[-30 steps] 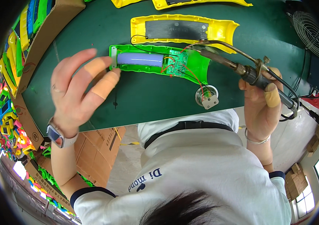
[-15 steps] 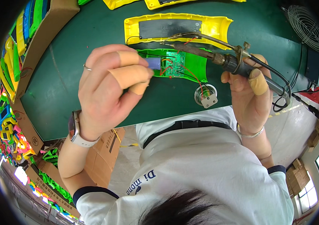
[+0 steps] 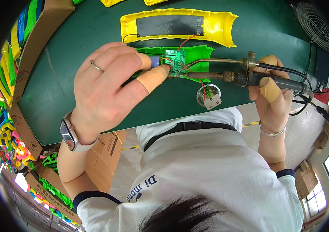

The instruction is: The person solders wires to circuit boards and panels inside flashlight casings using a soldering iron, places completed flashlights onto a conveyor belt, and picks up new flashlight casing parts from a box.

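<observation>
A green plastic shell [image 3: 195,52] with a small green circuit board [image 3: 176,60] and red wires lies on the dark green table [image 3: 95,34]. My left hand [image 3: 110,89], fingertips taped, rests on the shell and pinches a red wire against the board. My right hand [image 3: 272,96] grips a soldering iron [image 3: 226,75] with a solder feed tube. The iron's tip touches the board next to my left fingertips. A small round speaker [image 3: 207,96] lies on the table below the iron.
A yellow plastic shell [image 3: 222,25] with a dark pad lies beyond the green one. Cardboard boxes [image 3: 44,23] with coloured plastic parts stand at the left. A wire-guard fan [image 3: 315,23] sits at the far right, with cables by it.
My left hand came down from open fingers onto the green shell and now pinches a wire at the board. The soldering iron swung left until its tip reached the board.
</observation>
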The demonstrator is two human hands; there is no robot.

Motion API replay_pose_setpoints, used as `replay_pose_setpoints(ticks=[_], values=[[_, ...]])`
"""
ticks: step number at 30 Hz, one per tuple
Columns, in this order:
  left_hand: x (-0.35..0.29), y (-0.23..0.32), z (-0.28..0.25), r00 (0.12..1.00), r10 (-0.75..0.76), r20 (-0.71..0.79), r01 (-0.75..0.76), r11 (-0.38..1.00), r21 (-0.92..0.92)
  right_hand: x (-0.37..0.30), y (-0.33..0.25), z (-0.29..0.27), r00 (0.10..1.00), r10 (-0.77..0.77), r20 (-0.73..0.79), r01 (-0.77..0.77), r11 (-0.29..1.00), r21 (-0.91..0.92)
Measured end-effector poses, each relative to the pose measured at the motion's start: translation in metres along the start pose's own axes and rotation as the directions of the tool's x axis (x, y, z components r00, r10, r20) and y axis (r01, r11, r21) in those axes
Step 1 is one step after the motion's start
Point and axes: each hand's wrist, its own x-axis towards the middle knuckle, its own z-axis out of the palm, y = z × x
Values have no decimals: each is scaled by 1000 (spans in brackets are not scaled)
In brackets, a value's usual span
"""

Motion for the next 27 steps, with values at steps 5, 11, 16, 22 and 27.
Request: replay_pose_setpoints(ticks=[5,11,16,22,27], values=[[1,0,-4,998,-41,40,45,995,-88,1,0,1,1000,-10,-4,10,999,-31],[5,0,-8,993,-80,86,92,986,-140,0,0,3,1000,-15,8,15,998,-60],[6,-2,-10,994,-59,93,71,989,-132,-2,-2,6,1000,-7,-5,7,997,-80],[5,-3,-6,998,-5,68,10,998,-65,-4,1,12,995,-13,-94,10,1000,-27],[5,-1,-5,999,4,51,-5,1000,11,-9,1,10,985,64,-161,-72,996,-47]])
